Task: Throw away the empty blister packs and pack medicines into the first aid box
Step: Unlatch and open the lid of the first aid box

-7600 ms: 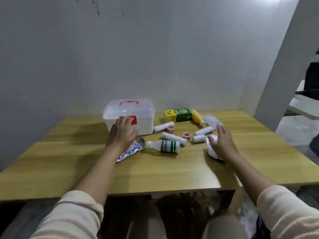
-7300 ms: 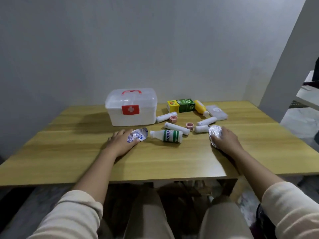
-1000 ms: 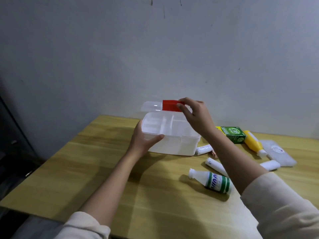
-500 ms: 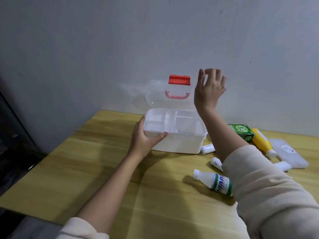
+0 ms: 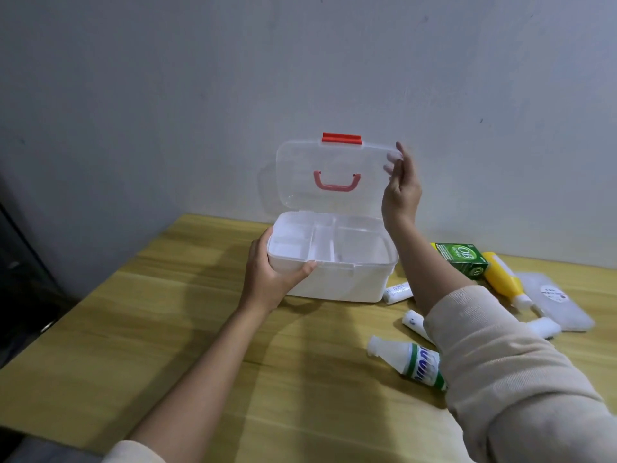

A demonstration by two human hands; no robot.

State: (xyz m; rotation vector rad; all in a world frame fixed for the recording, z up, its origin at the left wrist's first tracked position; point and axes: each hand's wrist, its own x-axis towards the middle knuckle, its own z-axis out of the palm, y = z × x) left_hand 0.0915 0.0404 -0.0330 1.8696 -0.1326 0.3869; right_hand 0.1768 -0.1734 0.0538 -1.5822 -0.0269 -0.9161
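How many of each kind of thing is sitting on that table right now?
First aid box: 1
Bottles: 2, the yellow bottle and the green-banded bottle
White tubes: 3
Green carton: 1
Flat clear case: 1
Total: 8 in view; the sleeve may hide more.

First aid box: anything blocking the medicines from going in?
Nothing visible does. The lid stands raised, right hand at its edge, left hand gripping the first aid box; its compartments look empty.
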